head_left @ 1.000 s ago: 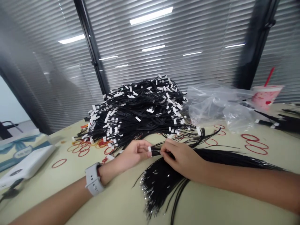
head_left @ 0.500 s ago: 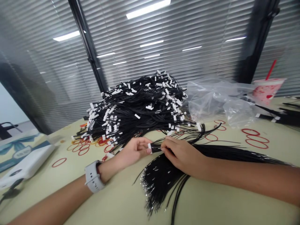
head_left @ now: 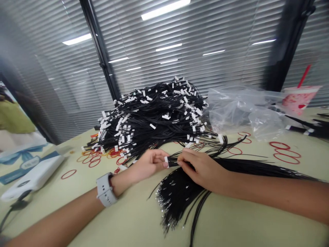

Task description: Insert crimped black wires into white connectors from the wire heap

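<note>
My left hand point(head_left: 150, 164) pinches the white connector end point(head_left: 166, 162) of a short black cable bundle. Just to its right, my right hand point(head_left: 203, 166) has thumb and forefinger closed on the black wires of that same bundle. Below my right hand lies a thick bundle of black cables point(head_left: 174, 195) with bare silvery tips fanned toward the lower left; its far part runs right, behind my right forearm. Loose black wires point(head_left: 216, 149) cross the table behind my right hand. Behind both hands rises a large pile of black cables point(head_left: 159, 113) with white connectors.
Red rubber bands point(head_left: 286, 152) lie at right, others point(head_left: 89, 159) at left on the table point(head_left: 115, 223). Clear plastic bags point(head_left: 239, 109) and a pink cup with a straw point(head_left: 299, 99) stand behind. A white device point(head_left: 33, 178) with a cable is at left. A person's green clothing point(head_left: 15, 116) shows far left.
The view has shifted slightly, so the scene sits a little further right. A person's clothing has come into view at the far left. Both hands keep nearly the same hold.
</note>
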The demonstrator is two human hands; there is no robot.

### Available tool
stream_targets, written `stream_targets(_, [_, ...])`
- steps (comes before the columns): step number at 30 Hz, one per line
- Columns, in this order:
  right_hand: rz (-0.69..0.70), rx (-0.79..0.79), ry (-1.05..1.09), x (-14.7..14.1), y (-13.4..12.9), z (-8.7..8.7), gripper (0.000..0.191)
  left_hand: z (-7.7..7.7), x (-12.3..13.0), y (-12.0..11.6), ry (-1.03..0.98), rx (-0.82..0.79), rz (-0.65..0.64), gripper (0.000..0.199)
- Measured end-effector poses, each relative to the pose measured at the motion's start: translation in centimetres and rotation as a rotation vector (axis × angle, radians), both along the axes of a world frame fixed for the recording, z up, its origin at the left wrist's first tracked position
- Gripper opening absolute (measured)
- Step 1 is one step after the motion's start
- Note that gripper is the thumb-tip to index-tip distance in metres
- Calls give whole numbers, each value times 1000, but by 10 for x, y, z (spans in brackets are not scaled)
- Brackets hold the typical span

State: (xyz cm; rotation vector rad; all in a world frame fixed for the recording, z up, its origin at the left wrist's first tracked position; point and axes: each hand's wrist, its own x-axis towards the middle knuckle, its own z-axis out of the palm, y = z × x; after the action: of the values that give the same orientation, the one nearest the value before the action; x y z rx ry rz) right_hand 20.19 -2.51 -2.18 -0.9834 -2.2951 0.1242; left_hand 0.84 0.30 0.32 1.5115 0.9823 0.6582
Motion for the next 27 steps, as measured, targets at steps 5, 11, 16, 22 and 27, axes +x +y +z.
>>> stream_targets(5, [8, 11, 6, 1, 0, 1, 20, 3, 1, -1, -3, -28, -4, 15])
stream_targets(11, [56, 60, -13, -1, -2, 1, 22, 2, -1, -2, 7, -31, -22, 14])
stream_targets(16, [50, 118, -29, -2, -3, 0, 24, 0, -3, -1, -11, -12, -32, 17])
stream_targets(22, [50, 171, -56, -1, -3, 1, 25, 2, -3, 0, 28, -16, -68, 15])
stream_targets(27, [6, 132, -84, 0, -1, -1, 26, 2, -2, -1, 13, -21, -49, 14])
